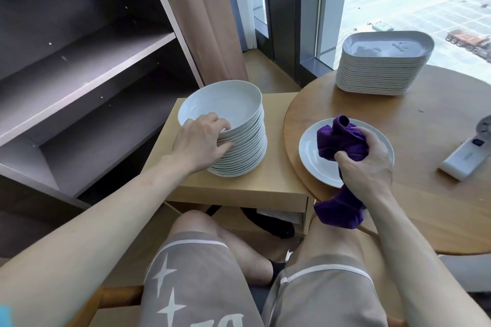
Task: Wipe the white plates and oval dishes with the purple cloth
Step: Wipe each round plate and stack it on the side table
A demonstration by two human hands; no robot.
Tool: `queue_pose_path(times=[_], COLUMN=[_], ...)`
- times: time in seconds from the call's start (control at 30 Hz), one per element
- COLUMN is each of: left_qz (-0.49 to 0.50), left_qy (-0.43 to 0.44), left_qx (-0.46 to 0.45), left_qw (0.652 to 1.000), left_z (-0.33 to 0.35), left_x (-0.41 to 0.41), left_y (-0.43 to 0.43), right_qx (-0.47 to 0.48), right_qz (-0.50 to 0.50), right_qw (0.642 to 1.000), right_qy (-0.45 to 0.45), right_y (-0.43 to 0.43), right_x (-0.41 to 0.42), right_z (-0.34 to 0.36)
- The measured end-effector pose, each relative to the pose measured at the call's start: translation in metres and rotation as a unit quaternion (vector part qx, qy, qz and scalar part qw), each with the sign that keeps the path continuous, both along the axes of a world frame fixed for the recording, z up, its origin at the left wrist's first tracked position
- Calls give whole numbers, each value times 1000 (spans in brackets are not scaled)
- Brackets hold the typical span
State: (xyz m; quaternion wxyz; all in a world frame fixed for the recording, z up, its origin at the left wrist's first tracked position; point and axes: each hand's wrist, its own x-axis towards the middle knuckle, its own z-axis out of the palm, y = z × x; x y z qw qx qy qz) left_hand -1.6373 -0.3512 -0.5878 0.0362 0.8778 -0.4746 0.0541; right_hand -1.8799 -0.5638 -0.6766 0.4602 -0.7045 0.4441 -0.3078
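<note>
A tall stack of white round plates [239, 138] stands on a low light-wood side table [276, 167]. My left hand [202, 141] grips the rim of the top plate, fingers curled over its edge and thumb against the stack's side. A single white plate [309, 151] lies on the round wooden table [398, 127] near its left edge. Above that plate my right hand [369, 164] grips the bunched purple cloth [340, 141], whose tail hangs down past the table edge. A stack of white oval dishes [382, 64] stands at the table's far side by the window.
A white remote-like device [465, 159] and a round white object [485, 130] lie at the table's right. A grey shelving unit [87, 61] stands to the left, a curtain [202, 21] and window behind. My knees sit below the tables.
</note>
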Motion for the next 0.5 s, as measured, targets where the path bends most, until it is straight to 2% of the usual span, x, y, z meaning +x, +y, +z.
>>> queue_pose_path(times=[0.1,0.2,0.33,0.5], left_qz=[-25,-111,-196,-126], left_qy=[-20,4,76,209], left_qx=[-40,-123,-58,-40], left_qw=[999,986,976,969], left_z=[-1,-6,-30,-68], left_x=[-20,-53,-89,-98], left_y=[-3,-10,-24,-58], right_qx=[4,20,39,26], right_qz=[-12,-22,-59,-103], right_qw=[1000,1000,997,993], right_qy=[6,10,22,49], right_y=[-5,-10,-23,-35], right_x=[-3,-8,-17,-28], right_z=[1,0,-1,-6])
